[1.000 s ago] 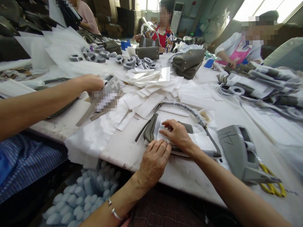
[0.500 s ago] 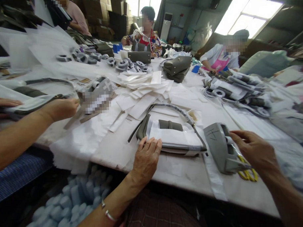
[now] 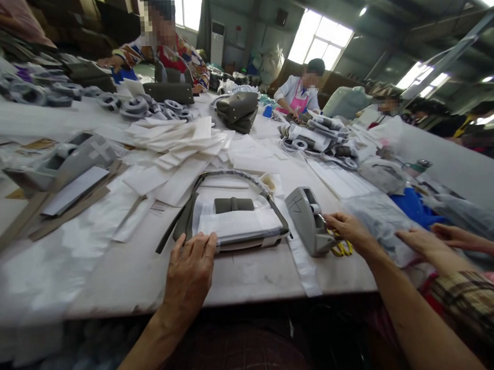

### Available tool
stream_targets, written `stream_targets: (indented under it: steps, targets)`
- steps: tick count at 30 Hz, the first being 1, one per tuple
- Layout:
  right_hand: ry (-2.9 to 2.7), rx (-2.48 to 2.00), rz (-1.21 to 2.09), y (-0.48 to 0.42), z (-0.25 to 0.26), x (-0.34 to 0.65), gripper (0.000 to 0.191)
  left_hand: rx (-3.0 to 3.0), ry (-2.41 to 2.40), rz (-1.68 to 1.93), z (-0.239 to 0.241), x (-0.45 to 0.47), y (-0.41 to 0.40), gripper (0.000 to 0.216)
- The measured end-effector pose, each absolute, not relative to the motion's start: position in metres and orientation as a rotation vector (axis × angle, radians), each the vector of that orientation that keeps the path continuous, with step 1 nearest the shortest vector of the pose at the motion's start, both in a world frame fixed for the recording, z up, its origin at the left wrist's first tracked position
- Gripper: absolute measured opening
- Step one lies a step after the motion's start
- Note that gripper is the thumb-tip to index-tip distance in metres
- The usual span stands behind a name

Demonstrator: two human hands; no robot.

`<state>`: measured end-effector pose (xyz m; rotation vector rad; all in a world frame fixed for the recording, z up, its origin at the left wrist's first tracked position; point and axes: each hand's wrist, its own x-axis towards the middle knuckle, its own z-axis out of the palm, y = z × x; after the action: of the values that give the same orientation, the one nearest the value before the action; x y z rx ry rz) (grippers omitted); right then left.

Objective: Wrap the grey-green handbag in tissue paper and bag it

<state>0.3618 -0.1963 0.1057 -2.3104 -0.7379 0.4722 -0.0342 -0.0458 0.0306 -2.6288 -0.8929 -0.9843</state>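
Lying flat near the front edge of the white table (image 3: 112, 276), just ahead of the body: a grey-green handbag (image 3: 236, 220), wrapped in white paper with its dark clasp tab showing on top and its strap arching round behind. Resting on the near left corner of that bag, the left hand (image 3: 189, 273), palm down, fingers (image 3: 200, 246) stretched out and close together, pressing on the paper edge rather than gripping anything. Reaching out to the right, the right hand (image 3: 346, 231), touching the back of a grey tape dispenser (image 3: 307, 220) standing just beside the bag; fingers loosely curled at the dispenser's tape end, though whether pinching tape or only touching being impossible to tell. Peeking out under that hand, the yellow handles of scissors (image 3: 340, 250). Trailing off the table edge below the dispenser, a white paper strip (image 3: 304, 264). Lying farther back, a loose spread of white paper sheets (image 3: 176, 144), and beyond it grey tape rolls (image 3: 137, 107) and another grey handbag (image 3: 236, 111). Sitting at far left, a second grey dispenser (image 3: 63, 161). Coming in at the right edge, a neighbour's two hands (image 3: 425, 242) with a plaid sleeve, working on clear plastic bags (image 3: 378, 218). Sitting across the table, other people at work.
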Motion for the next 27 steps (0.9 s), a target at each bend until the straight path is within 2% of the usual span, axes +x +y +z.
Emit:
stream_targets:
  steps: [6,10,19,21,27]
  targets:
    - [-0.614,-2.065,0.584,-0.201,0.097,0.356,0.045,-2.603,-0.874,-0.973,0.031,-0.033,-0.045,0.033]
    - [-0.487,-1.896,0.458,-0.204,0.102,0.343,0.041,-2.601,-0.869,-0.956,0.034,-0.033,-0.045,0.034]
    - [-0.467,-1.929,0.136,-0.249,0.118,0.307,0.028,-2.613,-0.864,-0.909,0.040,-0.033,-0.045,0.031]
    - [-0.471,-1.934,0.107,-0.254,0.109,0.305,0.026,-2.622,-0.854,-0.913,0.040,-0.033,-0.044,0.031]
    - [-0.256,-2.158,0.325,-0.272,0.064,0.310,0.033,-2.640,-0.917,-0.947,0.039,-0.033,-0.046,0.032]
